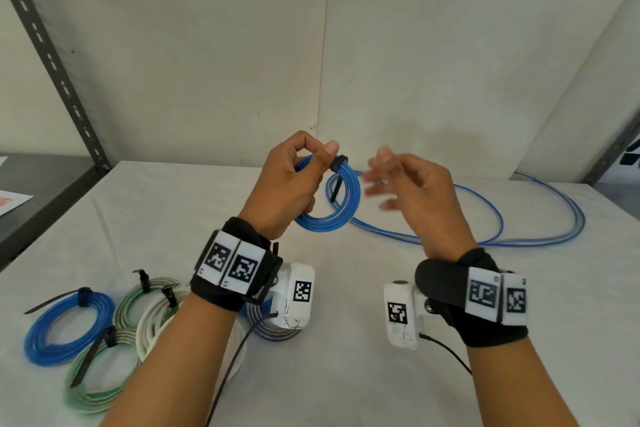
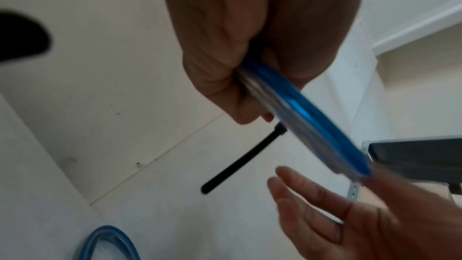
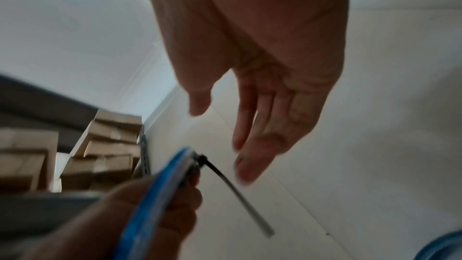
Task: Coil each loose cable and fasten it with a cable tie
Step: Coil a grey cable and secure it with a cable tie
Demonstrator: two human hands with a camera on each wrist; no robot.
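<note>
My left hand (image 1: 294, 180) grips a small blue cable coil (image 1: 341, 204) above the white table, thumb and fingers curled round its upper rim. A black cable tie (image 1: 337, 166) is fastened round the coil, its tail hanging down through the ring. The same blue cable coil (image 2: 307, 122) and black cable tie (image 2: 232, 161) appear in the left wrist view, and the coil (image 3: 155, 195) with its tie (image 3: 232, 187) in the right wrist view. My right hand (image 1: 391, 180) hovers just right of the coil, blurred, fingers spread and straight, holding nothing. A long loose blue cable (image 1: 502, 218) lies on the table behind.
Several tied coils lie at the front left: a blue coil (image 1: 65, 326), green-white coils (image 1: 100, 374) and a white coil (image 1: 156, 322). A dark shelf post (image 1: 52, 55) stands at the left. Cardboard boxes (image 3: 105, 145) sit on shelving beyond the table (image 1: 346, 374).
</note>
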